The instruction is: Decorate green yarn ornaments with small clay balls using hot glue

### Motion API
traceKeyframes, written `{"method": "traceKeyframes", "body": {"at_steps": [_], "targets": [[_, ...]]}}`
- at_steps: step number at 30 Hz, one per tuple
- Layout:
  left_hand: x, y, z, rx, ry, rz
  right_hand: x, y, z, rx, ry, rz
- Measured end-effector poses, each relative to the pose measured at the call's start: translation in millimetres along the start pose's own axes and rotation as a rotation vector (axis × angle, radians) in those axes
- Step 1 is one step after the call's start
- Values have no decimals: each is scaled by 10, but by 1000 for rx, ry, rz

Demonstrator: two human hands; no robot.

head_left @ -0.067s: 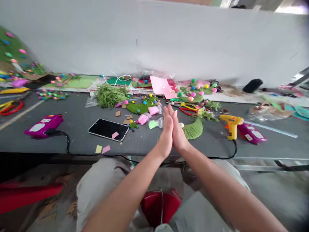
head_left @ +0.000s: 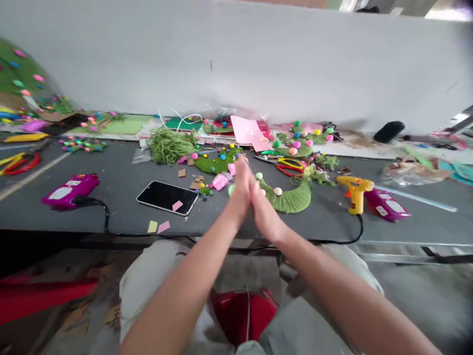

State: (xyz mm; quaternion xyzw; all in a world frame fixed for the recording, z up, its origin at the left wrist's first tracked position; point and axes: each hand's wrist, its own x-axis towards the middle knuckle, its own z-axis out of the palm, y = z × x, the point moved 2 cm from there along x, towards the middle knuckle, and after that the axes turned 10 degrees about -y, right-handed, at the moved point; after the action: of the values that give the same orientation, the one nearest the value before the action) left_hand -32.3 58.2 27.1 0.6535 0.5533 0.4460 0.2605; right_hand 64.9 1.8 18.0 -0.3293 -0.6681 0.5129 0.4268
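Observation:
My left hand [head_left: 240, 195] and my right hand [head_left: 266, 212] are pressed palm to palm above the front of the grey table, fingers stretched out and pointing away from me. Nothing shows between them, though the inner palms are hidden. Just right of them lies a green yarn-wrapped crescent [head_left: 291, 198] with small pale balls on it. To their left are a pink clay packet [head_left: 220, 181] and a black phone [head_left: 167, 197] with a pink paper piece on top. Behind the hands is another green crescent [head_left: 210, 164] with coloured balls.
A yellow glue gun [head_left: 355, 190] stands beside a purple device [head_left: 387, 204] at right; another purple device [head_left: 71, 191] is at left. Black cable runs along the front edge. Green yarn [head_left: 170, 145], red-and-yellow scissors [head_left: 290, 166] and pink paper [head_left: 251, 132] lie farther back.
Both hands, still pressed together, have moved left, uncovering more of the green crescent and covering part of the clay packets.

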Motion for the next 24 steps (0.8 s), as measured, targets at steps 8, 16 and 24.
{"method": "traceKeyframes", "body": {"at_steps": [8, 16, 24], "targets": [[1022, -888, -1385, 398, -13, -227, -244, -151, 70, -281, -192, 97], [1167, -1273, -1314, 781, -283, -279, -193, -123, 24, -387, -211, 14], [1372, -1248, -1386, 763, -210, -204, -323, -287, 50, -815, -531, 26]]}}
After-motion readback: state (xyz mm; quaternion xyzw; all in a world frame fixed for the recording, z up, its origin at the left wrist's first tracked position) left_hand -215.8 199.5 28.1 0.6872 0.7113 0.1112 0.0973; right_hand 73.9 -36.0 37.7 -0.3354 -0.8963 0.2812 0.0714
